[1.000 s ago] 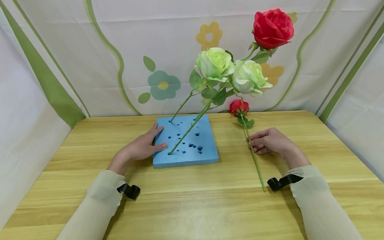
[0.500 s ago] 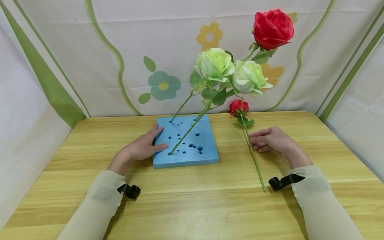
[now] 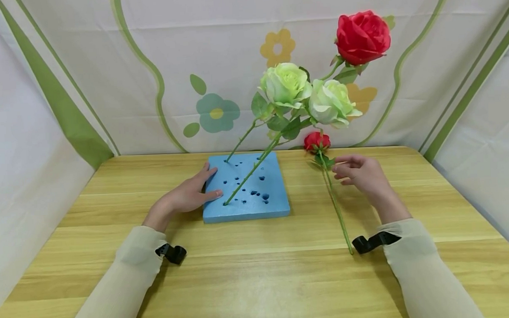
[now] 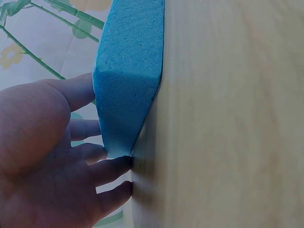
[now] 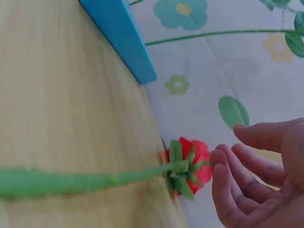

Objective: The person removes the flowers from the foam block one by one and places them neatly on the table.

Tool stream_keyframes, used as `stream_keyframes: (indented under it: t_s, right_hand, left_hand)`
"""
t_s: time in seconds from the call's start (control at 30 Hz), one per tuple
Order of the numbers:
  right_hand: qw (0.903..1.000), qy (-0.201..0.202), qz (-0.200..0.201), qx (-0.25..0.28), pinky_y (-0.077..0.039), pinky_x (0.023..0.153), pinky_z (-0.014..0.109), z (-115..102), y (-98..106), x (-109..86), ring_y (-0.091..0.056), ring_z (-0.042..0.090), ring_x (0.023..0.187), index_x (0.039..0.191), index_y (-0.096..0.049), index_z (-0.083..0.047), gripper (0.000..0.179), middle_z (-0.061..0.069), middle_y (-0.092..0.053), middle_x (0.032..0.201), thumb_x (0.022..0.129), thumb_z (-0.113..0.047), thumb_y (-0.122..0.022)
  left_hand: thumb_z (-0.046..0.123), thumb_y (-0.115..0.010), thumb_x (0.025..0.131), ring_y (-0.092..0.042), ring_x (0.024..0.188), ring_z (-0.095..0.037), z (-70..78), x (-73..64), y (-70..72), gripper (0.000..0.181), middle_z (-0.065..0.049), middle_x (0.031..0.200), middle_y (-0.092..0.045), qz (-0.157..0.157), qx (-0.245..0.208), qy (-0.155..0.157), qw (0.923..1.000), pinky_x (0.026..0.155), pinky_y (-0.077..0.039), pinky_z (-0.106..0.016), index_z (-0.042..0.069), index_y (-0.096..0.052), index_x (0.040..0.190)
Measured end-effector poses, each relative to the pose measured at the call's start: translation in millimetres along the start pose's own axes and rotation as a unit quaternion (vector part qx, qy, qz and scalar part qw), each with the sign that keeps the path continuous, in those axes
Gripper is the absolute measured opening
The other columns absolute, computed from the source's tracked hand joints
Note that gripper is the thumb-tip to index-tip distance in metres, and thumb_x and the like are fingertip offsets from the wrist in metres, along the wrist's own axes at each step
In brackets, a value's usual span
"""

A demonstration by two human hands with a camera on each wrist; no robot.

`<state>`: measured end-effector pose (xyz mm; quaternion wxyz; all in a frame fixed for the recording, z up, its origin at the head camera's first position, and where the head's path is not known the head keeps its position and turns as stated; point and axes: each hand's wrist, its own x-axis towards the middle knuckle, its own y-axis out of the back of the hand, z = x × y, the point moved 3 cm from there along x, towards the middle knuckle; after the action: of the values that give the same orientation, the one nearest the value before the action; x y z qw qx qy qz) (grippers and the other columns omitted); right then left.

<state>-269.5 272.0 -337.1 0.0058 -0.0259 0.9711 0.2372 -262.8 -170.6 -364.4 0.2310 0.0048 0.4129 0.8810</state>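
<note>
My left hand (image 3: 187,195) rests on the left edge of a blue foam block (image 3: 274,177), thumb and forefinger spread over its top. In the left wrist view the other fingers (image 4: 111,171) reach along its side down to the table. A red rose (image 3: 317,142) lies on the table to the right, its green stem pointing toward me. My right hand (image 3: 363,175) hovers just right of that stem, near the leaves, fingers loosely bent and holding nothing. Two pale green roses (image 3: 284,84) and a large red rose (image 3: 362,38) lean to the right above the block, with stems stuck into it.
Several holes dot the top of the block. The wooden table (image 3: 258,280) ends at a white curtain (image 3: 169,21) printed with flowers, which closes off the back and sides. A black wrist camera (image 3: 171,253) sits at the left cuff, another (image 3: 373,242) at the right.
My right hand has let go of the lying rose's stem and moved up and back toward its leaves, fingers looser. The left hand and block stay put.
</note>
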Motion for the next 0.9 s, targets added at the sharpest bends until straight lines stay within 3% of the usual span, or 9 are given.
stream_keyframes:
  t_s: [0.17, 0.6, 0.9]
  right_hand:
    - [0.9995, 0.022, 0.010, 0.021, -0.064, 0.081, 0.028, -18, -10, -5.1, -0.075, 0.007, 0.091, 0.142, -0.063, -0.002, 0.046, -0.023, -0.076, 0.093, 0.105, -0.028, -0.069]
    - [0.9897, 0.117, 0.001, 0.082, -0.064, 0.073, 0.028, -53, -44, -20.0, -0.076, 0.010, 0.086, 0.128, -0.069, -0.002, 0.029, -0.011, -0.077, 0.096, 0.103, -0.016, -0.072]
    - [0.9898, 0.119, -0.010, 0.077, -0.064, 0.075, 0.028, -63, -58, -26.1, -0.076, 0.012, 0.089, 0.130, -0.068, -0.002, 0.030, -0.009, -0.077, 0.100, 0.104, -0.015, -0.070]
  left_hand:
    - [0.042, -0.056, 0.110, 0.002, 0.166, -0.043, 0.3, 0.3, 0.4, 0.084, -0.013, 0.180, 0.014, 0.001, 0.002, -0.002, 1.0000, 0.133, -0.010, -0.065, 0.012, -0.008, 0.172]
    - [0.041, -0.056, 0.111, 0.001, 0.167, -0.043, 1.3, -1.0, 1.2, 0.083, -0.014, 0.179, 0.013, 0.002, 0.003, -0.003, 1.0000, 0.133, -0.009, -0.065, 0.011, -0.009, 0.172]
    - [0.043, -0.057, 0.110, 0.002, 0.167, -0.043, 0.4, -2.1, 0.1, 0.085, -0.014, 0.179, 0.014, 0.001, -0.001, -0.009, 1.0000, 0.132, -0.010, -0.065, 0.010, -0.009, 0.172]
